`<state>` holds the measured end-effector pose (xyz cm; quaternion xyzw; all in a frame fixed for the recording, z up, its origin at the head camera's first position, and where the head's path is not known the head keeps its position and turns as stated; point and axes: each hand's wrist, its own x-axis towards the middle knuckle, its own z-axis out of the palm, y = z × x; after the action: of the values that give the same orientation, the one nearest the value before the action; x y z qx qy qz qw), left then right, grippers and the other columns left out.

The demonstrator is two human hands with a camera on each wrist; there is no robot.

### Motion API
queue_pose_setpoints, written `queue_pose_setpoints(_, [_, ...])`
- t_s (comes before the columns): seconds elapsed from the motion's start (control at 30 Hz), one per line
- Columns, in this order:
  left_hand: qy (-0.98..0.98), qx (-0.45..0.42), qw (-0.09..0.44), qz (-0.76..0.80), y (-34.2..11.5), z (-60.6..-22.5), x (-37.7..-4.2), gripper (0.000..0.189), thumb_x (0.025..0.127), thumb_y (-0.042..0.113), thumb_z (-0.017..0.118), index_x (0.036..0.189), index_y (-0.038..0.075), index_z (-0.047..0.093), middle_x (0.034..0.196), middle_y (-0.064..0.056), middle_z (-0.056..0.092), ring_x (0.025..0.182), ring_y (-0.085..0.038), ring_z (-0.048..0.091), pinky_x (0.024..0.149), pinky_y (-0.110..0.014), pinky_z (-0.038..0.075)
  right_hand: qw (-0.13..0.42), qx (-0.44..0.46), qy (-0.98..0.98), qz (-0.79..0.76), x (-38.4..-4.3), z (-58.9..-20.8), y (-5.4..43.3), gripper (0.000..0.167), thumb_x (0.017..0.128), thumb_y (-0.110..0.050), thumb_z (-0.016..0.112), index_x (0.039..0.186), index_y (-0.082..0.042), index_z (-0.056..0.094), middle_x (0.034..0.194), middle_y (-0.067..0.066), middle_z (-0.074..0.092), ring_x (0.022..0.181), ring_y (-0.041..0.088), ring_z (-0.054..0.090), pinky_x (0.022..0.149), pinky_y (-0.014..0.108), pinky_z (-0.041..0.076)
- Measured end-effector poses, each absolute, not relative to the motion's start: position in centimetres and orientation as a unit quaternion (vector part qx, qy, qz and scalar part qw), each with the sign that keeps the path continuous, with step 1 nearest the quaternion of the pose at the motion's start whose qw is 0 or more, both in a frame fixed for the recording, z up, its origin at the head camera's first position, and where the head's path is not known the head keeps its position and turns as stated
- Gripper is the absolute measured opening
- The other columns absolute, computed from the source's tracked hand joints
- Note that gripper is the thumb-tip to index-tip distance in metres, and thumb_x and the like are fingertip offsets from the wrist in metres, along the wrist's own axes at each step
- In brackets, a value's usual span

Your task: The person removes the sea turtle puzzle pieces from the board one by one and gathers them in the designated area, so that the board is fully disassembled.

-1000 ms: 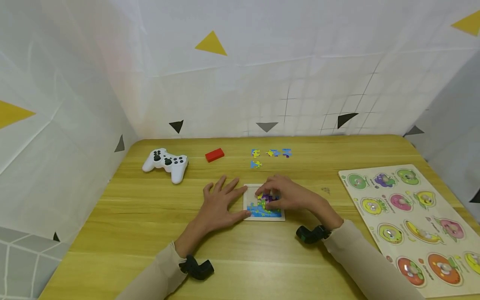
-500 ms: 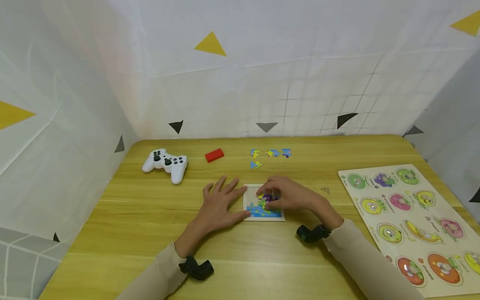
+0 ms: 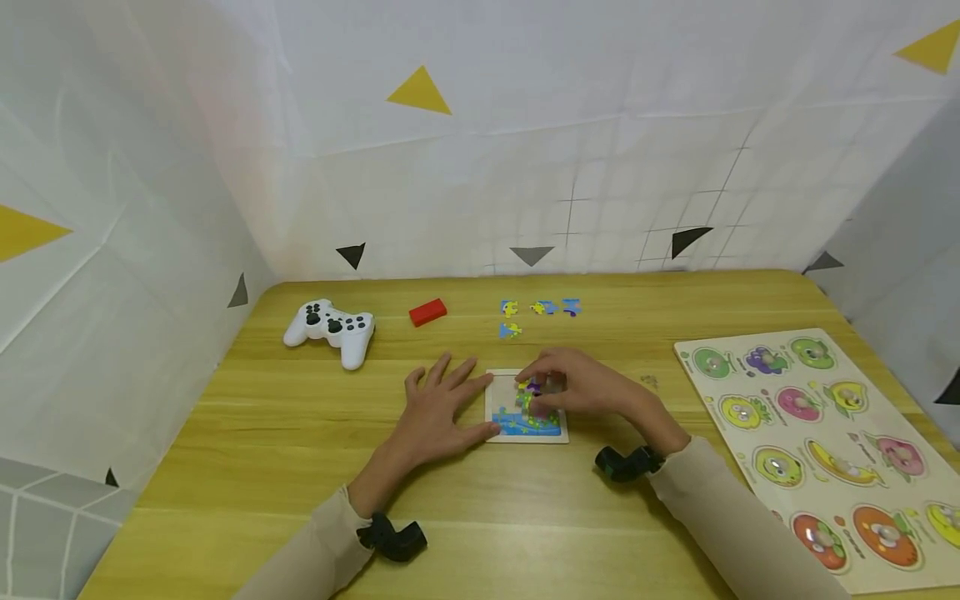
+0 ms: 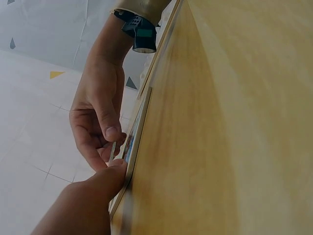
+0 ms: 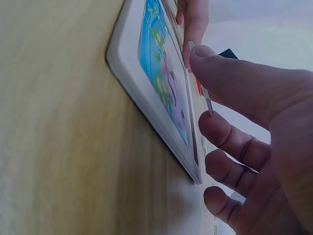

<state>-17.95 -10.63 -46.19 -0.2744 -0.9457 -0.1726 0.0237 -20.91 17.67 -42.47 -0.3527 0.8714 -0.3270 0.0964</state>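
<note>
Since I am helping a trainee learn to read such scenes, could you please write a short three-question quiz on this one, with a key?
1. True or false: the red block lies between the white controller and the loose puzzle pieces.
2. What do the fingers of the right hand pinch: (a) the red block, (b) a thin flat piece, (c) the white controller?
3. Fill in: in the head view, the left hand is at the ... edge of the puzzle tray.

Key: 1 true; 2 b; 3 left.
</note>
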Motion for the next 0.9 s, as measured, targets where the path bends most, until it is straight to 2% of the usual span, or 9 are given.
queue_pose_setpoints(0.47, [-0.946, -0.274, 0.024, -0.171, -10.6, -46.0, -17.6, 0.075, 0.088, 0.074, 0.055, 0.152, 0.036, 0.047, 0.166, -0.001, 0.036, 0.157, -0.039, 0.020, 0.113, -0.069, 0.017, 0.088, -0.321, 0.882, -0.334, -21.3, -42.3, 18.6, 0.035, 0.090, -0.027, 0.079, 0.124, -0.021, 0.074, 0.107, -0.008, 0.069, 0.092, 0.012, 0.058, 0.080, 0.033, 0.047])
queue_pose_setpoints(0.9, [-0.944, -0.277, 0.028, -0.177, -10.7, -46.3, -17.9, 0.075, 0.088, 0.073, 0.057, 0.152, 0.034, 0.049, 0.166, -0.002, 0.037, 0.156, -0.040, 0.021, 0.113, -0.070, 0.017, 0.077, -0.314, 0.880, -0.347, -21.9, -42.4, 19.3, 0.038, 0.091, -0.025, 0.078, 0.128, -0.017, 0.072, 0.106, -0.004, 0.067, 0.090, 0.017, 0.055, 0.080, 0.031, 0.047])
